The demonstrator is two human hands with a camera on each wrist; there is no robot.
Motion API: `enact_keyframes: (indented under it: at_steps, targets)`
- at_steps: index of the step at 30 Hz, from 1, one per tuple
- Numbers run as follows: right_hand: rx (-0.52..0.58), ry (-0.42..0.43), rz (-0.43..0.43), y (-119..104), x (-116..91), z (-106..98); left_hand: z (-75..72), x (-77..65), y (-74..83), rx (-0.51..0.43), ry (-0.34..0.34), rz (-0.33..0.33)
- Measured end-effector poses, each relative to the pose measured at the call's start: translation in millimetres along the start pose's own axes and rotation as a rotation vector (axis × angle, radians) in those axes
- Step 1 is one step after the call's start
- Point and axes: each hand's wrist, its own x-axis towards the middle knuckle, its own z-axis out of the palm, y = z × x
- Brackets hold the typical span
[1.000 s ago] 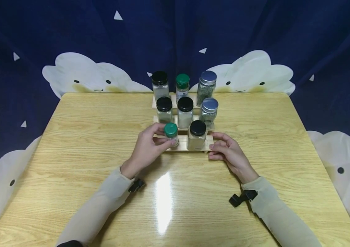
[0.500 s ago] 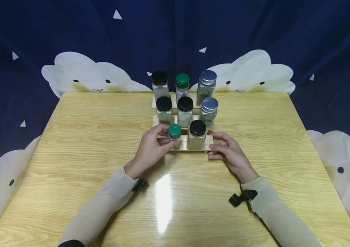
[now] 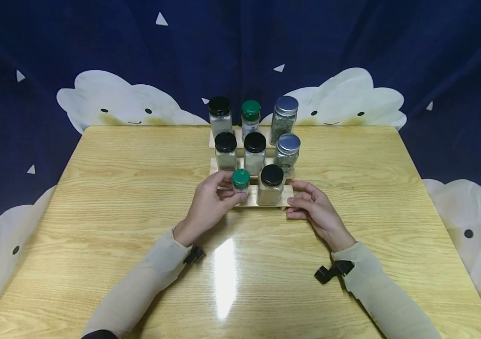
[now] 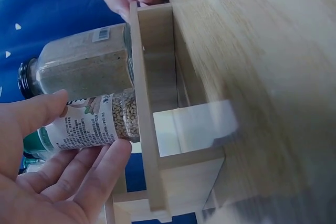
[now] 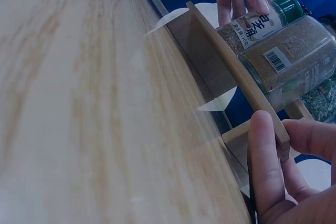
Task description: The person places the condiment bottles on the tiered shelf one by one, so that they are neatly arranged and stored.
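Note:
A three-tier wooden spice rack (image 3: pixel 252 200) stands on the table. My left hand (image 3: pixel 208 202) holds a small green-capped jar of sesame seeds (image 3: pixel 240 179) between thumb and fingers, upright over the left part of the front tier. The left wrist view shows its white label and the pale seeds (image 4: pixel 125 114) at its base, right at the shelf board. Beside it on that tier is a black-lidded jar of tan powder (image 3: pixel 270 188). My right hand (image 3: pixel 318 212) pinches the right end of the front tier, thumb (image 5: pixel 262 145) on the front face, fingers behind.
On the middle tier stand two black-lidded jars (image 3: pixel 225 150) and a silver-lidded herb jar (image 3: pixel 287 153). The back tier bears a black-lidded jar (image 3: pixel 220 115), a green-capped jar (image 3: pixel 250 115) and a silver-lidded herb jar (image 3: pixel 283 120). Behind the table hangs a blue curtain (image 3: pixel 240 47).
My left hand has shifted the sesame jar slightly right along the front tier, closer to the powder jar, mostly in the first half second. My right hand has stayed at the rack's end.

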Motion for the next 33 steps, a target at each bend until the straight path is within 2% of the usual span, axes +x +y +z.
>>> enact_keyframes:
  at_steps: [7, 14, 19, 26, 33]
  targets:
    - [-0.004, 0.004, 0.002, -0.3, -0.7, -0.5, 0.6, -0.5, -3.6, 0.034, 0.009, 0.0]
    - [-0.013, 0.007, 0.004, -0.9, -0.7, -1.0, 1.9, -1.2, -4.4, 0.008, 0.011, 0.003]
    - [-0.011, 0.001, 0.005, -1.3, 0.6, -0.8, -2.5, -4.9, -2.9, 0.018, 0.027, 0.008]
    - [-0.004, -0.02, 0.013, -2.2, 2.4, -1.4, -20.2, -20.5, -6.5, 0.067, 0.083, -0.014]
    - [0.018, -0.034, 0.02, -5.7, -2.5, -10.1, -50.8, -32.9, -16.0, 0.074, 0.119, -0.068]
